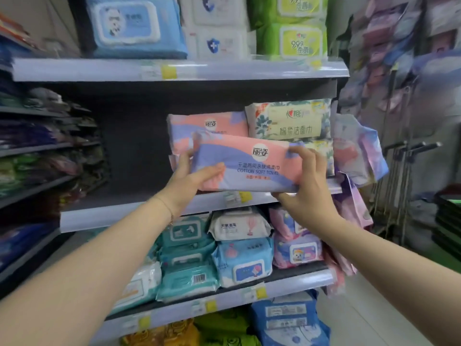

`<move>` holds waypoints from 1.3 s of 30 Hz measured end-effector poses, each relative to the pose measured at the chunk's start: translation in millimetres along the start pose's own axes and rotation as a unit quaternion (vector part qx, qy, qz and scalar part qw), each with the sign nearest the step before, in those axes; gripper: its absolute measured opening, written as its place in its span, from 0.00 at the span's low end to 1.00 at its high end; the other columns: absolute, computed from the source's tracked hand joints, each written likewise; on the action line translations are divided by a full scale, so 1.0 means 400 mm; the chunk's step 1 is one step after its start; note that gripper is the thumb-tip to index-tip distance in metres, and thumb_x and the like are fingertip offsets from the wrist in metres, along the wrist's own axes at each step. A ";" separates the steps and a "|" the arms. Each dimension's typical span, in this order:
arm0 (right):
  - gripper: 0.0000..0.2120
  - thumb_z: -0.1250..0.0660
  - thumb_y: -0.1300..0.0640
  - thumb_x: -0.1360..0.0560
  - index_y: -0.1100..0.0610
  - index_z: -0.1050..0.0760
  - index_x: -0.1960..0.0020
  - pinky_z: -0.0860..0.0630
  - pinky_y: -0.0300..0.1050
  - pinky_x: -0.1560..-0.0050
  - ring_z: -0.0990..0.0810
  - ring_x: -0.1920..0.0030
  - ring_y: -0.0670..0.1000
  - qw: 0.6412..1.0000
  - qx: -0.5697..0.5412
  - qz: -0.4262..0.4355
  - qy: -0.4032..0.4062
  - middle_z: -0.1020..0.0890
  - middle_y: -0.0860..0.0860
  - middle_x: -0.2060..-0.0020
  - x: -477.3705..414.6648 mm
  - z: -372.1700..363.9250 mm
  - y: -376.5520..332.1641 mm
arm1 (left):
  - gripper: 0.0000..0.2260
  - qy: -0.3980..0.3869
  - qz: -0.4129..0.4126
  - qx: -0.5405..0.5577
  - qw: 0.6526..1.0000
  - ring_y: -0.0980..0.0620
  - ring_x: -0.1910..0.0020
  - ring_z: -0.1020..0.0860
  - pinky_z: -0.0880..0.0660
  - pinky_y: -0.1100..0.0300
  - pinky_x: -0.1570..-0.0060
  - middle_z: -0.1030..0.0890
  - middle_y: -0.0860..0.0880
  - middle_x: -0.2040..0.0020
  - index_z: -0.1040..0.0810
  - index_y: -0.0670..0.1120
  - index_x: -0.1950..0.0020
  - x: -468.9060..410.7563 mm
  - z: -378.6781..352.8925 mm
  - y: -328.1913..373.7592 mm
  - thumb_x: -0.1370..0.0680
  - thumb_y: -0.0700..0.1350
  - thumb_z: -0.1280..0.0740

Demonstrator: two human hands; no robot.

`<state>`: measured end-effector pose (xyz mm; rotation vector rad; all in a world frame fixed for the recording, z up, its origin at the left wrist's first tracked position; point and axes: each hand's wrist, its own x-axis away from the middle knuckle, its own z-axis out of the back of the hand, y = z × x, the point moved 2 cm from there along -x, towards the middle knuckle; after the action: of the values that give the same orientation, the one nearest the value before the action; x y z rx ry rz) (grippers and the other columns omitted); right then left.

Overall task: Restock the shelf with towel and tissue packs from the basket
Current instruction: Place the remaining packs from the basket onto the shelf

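A pink and lilac cotton soft towel pack (252, 163) is held up in front of the middle shelf (112, 216). My left hand (189, 181) grips its left end, thumb on the front. My right hand (306, 181) grips its right end, fingers curled over the top corner. Behind it on the shelf stands a matching pink and lilac pack (207, 128), and to the right a floral cream pack (289, 118) sits on top of another. The basket is out of view.
The left half of the middle shelf is dark and bare. Wet-wipe packs (239, 260) fill the shelf below, and blue, white and green packs (212, 28) the shelf above. Hanging packets (359, 151) crowd the right side. Other shelving runs along the left.
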<state>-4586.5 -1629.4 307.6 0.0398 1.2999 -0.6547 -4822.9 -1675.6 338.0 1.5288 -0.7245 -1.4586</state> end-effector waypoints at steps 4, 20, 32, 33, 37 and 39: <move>0.32 0.31 0.72 0.36 0.55 0.37 0.37 0.34 0.26 0.54 0.40 0.48 0.41 0.999 -0.018 0.016 0.027 0.35 0.58 0.39 -0.078 -0.059 -0.031 | 0.38 0.066 -0.044 -0.094 0.992 0.53 0.35 0.27 0.32 0.50 0.32 0.27 0.51 0.34 0.29 0.57 0.36 -0.024 0.069 0.020 0.42 0.68 0.25; 0.33 0.32 0.45 0.26 0.55 0.40 0.27 0.32 0.59 0.36 0.43 0.27 0.63 0.994 0.068 0.067 -0.045 0.45 0.63 0.27 -0.243 -0.223 -0.001 | 0.28 0.151 -0.113 -0.176 0.966 0.58 0.47 0.26 0.30 0.77 0.60 0.28 0.52 0.39 0.44 0.47 0.29 -0.168 0.141 0.035 0.23 0.47 0.33; 0.24 0.30 0.47 0.29 0.57 0.27 0.38 0.31 0.59 0.43 0.29 0.42 0.68 0.985 0.154 0.081 -0.012 0.33 0.66 0.34 -0.266 -0.273 -0.012 | 0.30 0.168 -0.052 -0.102 0.979 0.65 0.50 0.25 0.29 0.71 0.58 0.25 0.55 0.40 0.43 0.52 0.27 -0.226 0.162 -0.033 0.24 0.54 0.32; 0.23 0.32 0.45 0.29 0.57 0.26 0.38 0.31 0.59 0.43 0.29 0.41 0.68 0.983 0.163 0.084 -0.009 0.32 0.65 0.34 -0.270 -0.274 -0.010 | 0.31 0.176 -0.036 -0.089 0.980 0.65 0.50 0.26 0.29 0.69 0.56 0.25 0.54 0.41 0.43 0.51 0.28 -0.229 0.161 -0.037 0.25 0.56 0.32; 0.23 0.34 0.43 0.28 0.55 0.28 0.38 0.29 0.61 0.43 0.31 0.39 0.66 0.976 0.200 0.081 -0.010 0.30 0.64 0.35 -0.284 -0.274 -0.011 | 0.27 0.183 0.032 -0.017 0.983 0.58 0.50 0.22 0.27 0.61 0.55 0.22 0.53 0.44 0.32 0.50 0.39 -0.244 0.161 -0.054 0.30 0.62 0.29; 0.24 0.31 0.46 0.28 0.56 0.28 0.38 0.32 0.64 0.39 0.35 0.33 0.68 0.976 0.201 0.085 -0.016 0.33 0.65 0.32 -0.293 -0.274 -0.013 | 0.26 0.185 0.036 -0.002 0.982 0.56 0.50 0.20 0.25 0.58 0.54 0.20 0.53 0.45 0.30 0.52 0.42 -0.252 0.161 -0.054 0.32 0.64 0.28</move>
<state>-4698.4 -1542.0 382.4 0.4652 1.1020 -0.7592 -4903.3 -1590.8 370.6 1.6905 -0.5450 -1.0800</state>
